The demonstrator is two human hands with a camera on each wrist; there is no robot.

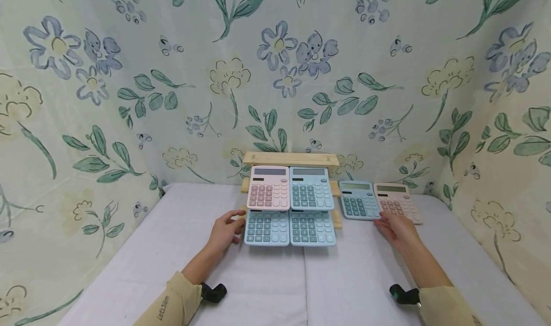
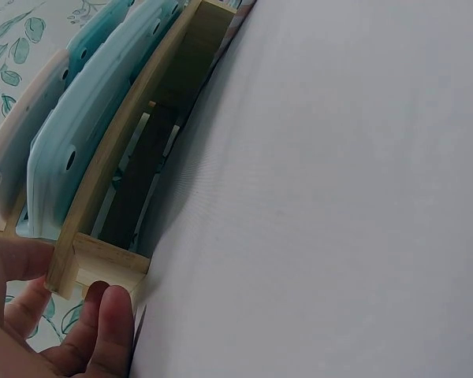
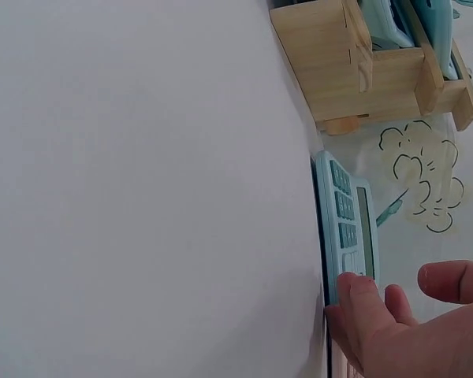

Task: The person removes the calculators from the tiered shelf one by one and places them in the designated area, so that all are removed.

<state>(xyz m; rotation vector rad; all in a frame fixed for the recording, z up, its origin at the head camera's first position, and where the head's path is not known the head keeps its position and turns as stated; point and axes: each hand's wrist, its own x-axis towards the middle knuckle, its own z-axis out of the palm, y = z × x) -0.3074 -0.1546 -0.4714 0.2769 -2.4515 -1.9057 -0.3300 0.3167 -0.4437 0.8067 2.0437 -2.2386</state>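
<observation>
My left hand (image 1: 225,231) is at the left end of a wooden rack (image 1: 291,159); its relaxed fingers touch the rack's end piece (image 2: 110,264) in the left wrist view. On the upper tier stand a pink calculator (image 1: 269,188) and a blue calculator (image 1: 312,188). Two more blue calculators, one left (image 1: 267,229) and one right (image 1: 312,229), lean on the lower tier, their tops hidden. To the right, my right hand (image 1: 400,226) touches the near corner of a loose blue calculator (image 1: 359,200), thumb apart. Beside it lies a second pink calculator (image 1: 398,200), partly behind the hand.
A white cloth (image 1: 275,283) with a centre seam covers the table. Floral curtain (image 1: 275,77) hangs close behind the rack and along both sides. Black camera mounts sit on the left wrist (image 1: 214,293) and right wrist (image 1: 403,295).
</observation>
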